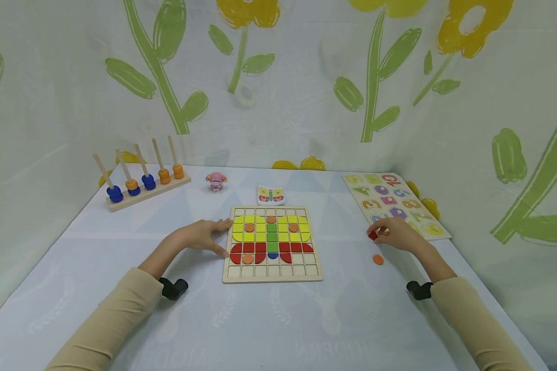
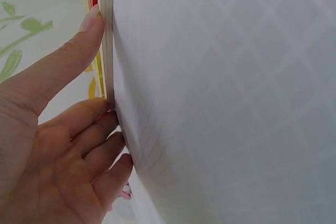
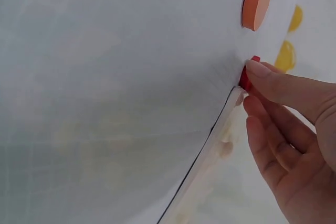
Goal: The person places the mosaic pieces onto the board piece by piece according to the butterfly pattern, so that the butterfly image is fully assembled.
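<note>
A wooden grid board [image 1: 273, 275] lies mid-table, bearing a butterfly of yellow, red, green, blue and orange pieces. My left hand [image 1: 199, 237] rests against its left edge, thumb toward the near side and fingers farther back. In the left wrist view, the thumb and fingertips of that hand [image 2: 63, 150] touch the board's side [image 2: 108, 45]. Over on the right, my right hand [image 1: 396, 234] pinches a small red piece [image 1: 373, 235] between thumb and fingers. That red piece [image 3: 244, 78] is partly covered by the thumb. An orange disc [image 1: 378, 260] lies on the table nearer me.
A number puzzle board [image 1: 369, 198] lies at the back right, its near corner beside my right hand. Behind the grid board stands a butterfly picture card [image 1: 271, 196]. A pink toy figure [image 1: 216, 181] and a peg bead rack [image 1: 150, 193] are at the back left.
</note>
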`<action>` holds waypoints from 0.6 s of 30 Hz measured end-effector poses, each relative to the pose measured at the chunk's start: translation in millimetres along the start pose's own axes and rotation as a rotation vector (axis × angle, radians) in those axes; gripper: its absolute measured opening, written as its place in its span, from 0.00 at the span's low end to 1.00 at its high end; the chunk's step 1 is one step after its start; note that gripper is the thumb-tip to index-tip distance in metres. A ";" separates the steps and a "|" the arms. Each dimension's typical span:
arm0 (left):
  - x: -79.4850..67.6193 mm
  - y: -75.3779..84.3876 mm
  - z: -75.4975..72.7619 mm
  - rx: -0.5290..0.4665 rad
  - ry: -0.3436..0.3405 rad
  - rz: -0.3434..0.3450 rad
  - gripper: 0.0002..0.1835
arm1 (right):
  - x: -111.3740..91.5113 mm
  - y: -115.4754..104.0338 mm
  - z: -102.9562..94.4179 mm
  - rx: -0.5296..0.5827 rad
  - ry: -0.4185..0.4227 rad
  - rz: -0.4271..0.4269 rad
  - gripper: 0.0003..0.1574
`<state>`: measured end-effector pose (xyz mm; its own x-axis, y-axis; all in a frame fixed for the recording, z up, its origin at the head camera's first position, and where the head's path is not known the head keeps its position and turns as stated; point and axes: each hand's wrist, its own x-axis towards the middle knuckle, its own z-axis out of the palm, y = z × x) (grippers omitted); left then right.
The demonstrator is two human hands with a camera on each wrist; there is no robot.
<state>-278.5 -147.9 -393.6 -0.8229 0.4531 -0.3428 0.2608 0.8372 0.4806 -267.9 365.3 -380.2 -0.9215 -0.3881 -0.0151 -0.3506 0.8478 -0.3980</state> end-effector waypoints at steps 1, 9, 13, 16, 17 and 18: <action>-0.1 -0.1 0.0 -0.001 0.000 -0.001 0.52 | 0.4 0.2 0.1 0.000 0.002 -0.003 0.13; -2.2 1.6 0.5 0.009 0.004 -0.003 0.52 | 0.9 3.7 0.9 0.023 0.040 -0.016 0.12; -0.9 1.2 0.8 0.011 0.004 -0.006 0.52 | -3.0 5.0 -0.6 0.016 0.069 -0.006 0.09; -0.6 1.2 0.6 0.013 0.004 -0.002 0.52 | -5.7 3.9 -3.1 0.029 0.085 -0.003 0.08; -0.8 1.0 0.5 0.010 0.004 -0.003 0.52 | -6.4 2.7 -3.7 0.039 0.088 -0.001 0.07; -0.8 0.9 0.4 0.007 0.004 -0.005 0.52 | -6.8 1.4 -4.2 0.050 0.090 -0.003 0.08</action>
<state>-277.3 -147.3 -393.2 -0.8264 0.4476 -0.3418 0.2601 0.8416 0.4733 -262.9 370.7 -376.8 -0.9324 -0.3551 0.0677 -0.3469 0.8263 -0.4436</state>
